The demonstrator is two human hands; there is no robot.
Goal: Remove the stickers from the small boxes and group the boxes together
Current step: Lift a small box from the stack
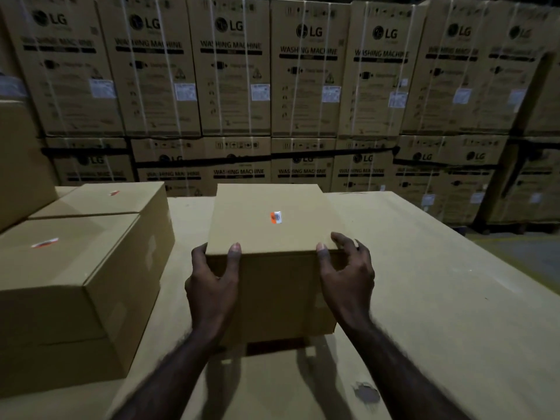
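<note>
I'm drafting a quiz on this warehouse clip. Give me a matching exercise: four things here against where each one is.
Things:
1. held box
2. near left box
3. torn patch
4. washing machine cartons

Places:
A. stacked along the back
B. on the cardboard surface, near the right forearm
C. between left hand and right hand
D. left, in front of another box

Pairs: 1-C, 2-D, 3-B, 4-A

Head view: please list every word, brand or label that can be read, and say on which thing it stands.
"LG": logo on the large cartons stacked behind.
"WASHING MACHINE": printed under that logo on the same cartons.
White labels on those cartons: too blurred to read.
Orange and white sticker on the small box held by the left hand and right hand: too small to read.
</note>
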